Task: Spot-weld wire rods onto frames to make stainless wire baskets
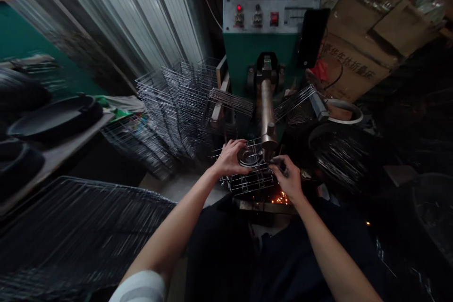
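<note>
At the frame's centre, a wire rack [251, 183] is grasped by the left hand [229, 159] beneath an electrode arm [268, 108], seemingly largely formed but with welding apparently unfinished amid sparks [282, 198], while whether anything is gripped by the right hand [288, 178] cannot be told.

silvery cross-barred wire rack [249, 181], apparently level, at a metal rod's tip [268, 151]

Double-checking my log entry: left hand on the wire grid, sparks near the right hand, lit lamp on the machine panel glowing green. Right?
One error: the lit lamp on the machine panel glows red, not green, as the head view shows. The left hand is on the wire grid, with sparks near the right hand.
</note>
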`<state>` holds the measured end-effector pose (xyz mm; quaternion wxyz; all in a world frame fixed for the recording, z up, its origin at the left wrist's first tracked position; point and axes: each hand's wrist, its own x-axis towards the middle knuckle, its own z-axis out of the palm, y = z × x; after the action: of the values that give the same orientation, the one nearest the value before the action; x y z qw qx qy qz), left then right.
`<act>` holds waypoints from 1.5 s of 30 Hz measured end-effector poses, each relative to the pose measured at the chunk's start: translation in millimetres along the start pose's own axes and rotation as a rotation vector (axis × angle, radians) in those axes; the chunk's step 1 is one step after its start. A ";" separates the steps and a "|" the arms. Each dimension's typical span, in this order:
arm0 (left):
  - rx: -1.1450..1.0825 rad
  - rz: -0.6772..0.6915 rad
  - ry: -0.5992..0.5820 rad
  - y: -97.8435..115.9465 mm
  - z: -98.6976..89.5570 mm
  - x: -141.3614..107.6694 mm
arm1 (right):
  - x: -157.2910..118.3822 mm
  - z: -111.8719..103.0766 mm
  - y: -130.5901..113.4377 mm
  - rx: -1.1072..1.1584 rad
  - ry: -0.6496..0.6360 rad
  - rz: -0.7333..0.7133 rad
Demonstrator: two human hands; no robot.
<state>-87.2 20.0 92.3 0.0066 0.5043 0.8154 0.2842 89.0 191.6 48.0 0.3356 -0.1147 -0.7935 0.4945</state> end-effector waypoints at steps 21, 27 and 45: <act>-0.623 -0.277 0.016 -88.9 31.2 -85.5 | -41.8 -61.8 -4.9 0.297 -0.061 0.466; -1.128 -0.450 0.004 -92.1 65.1 -98.8 | -60.5 -54.9 -29.5 0.382 -0.061 0.582; -0.491 -0.189 -0.003 51.8 64.7 -90.0 | -44.2 -50.8 -87.0 -0.316 -0.627 -0.215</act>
<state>18.6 -7.7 37.6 0.1564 0.4097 0.7653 0.4712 167.9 162.7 118.9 0.1041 0.0759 -0.9320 0.3389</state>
